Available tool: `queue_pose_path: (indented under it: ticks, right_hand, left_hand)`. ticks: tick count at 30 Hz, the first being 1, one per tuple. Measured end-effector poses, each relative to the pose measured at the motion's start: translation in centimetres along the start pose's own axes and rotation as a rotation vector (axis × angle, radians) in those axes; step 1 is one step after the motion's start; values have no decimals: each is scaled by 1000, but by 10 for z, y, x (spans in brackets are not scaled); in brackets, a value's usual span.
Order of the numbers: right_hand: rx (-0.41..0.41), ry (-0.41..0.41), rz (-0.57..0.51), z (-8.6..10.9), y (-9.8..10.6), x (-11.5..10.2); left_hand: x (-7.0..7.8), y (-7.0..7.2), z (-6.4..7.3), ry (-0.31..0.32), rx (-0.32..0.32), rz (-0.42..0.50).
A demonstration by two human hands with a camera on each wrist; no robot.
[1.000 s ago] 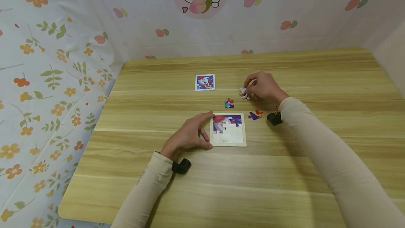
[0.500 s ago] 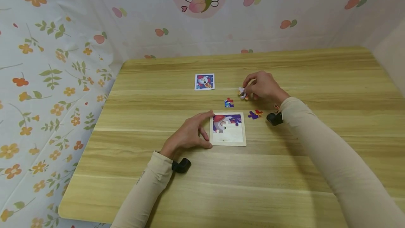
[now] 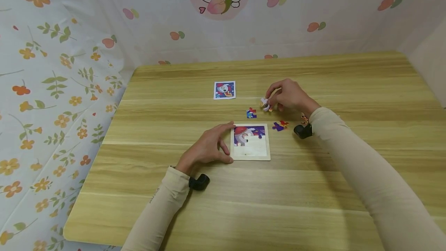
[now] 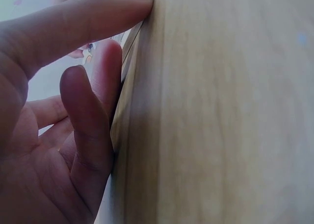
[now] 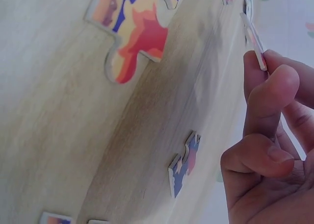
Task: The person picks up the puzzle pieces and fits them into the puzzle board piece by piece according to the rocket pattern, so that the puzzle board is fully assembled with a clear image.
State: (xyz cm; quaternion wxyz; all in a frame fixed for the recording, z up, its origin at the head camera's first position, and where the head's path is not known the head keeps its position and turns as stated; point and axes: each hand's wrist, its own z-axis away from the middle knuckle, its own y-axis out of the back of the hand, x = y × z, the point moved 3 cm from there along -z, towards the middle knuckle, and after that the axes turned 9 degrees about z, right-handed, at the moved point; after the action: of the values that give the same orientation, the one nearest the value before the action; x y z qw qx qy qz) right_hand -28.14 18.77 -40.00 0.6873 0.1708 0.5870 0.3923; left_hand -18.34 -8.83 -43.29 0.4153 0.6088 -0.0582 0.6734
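My left hand (image 3: 208, 145) spans the left side of a square wooden puzzle tray (image 3: 268, 142), holding it between the index finger at the upper corner and the thumb at the lower one. Fitted pieces (image 3: 240, 136) fill the tray's upper part and left side; bare wood shows at its lower right. Farther back on the right, my right hand (image 3: 290, 95) pinches a white-and-orange puzzle piece (image 3: 265, 104) between thumb and fingertips, tilted above the table. The right wrist view shows this piece (image 5: 255, 40) nearly edge-on.
Loose pieces lie around the tray: a blue-and-red one (image 3: 251, 113) behind it, a purple-and-flame one (image 3: 280, 126) to its right, and an orange one (image 3: 304, 119) by the right wrist. A small picture card (image 3: 224, 90) lies at the back of the wooden table (image 3: 167, 119).
The piece in my right hand has turned slightly and shifted a little left within the fingertips. My left hand and the tray have stayed in place.
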Motion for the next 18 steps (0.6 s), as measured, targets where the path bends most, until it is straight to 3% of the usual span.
queue_pose_path:
  ticks: [18]
  right_hand:
    - [-66, 55, -5, 2, -8, 1]
  left_hand:
    - [-2, 0, -1, 2, 3, 16]
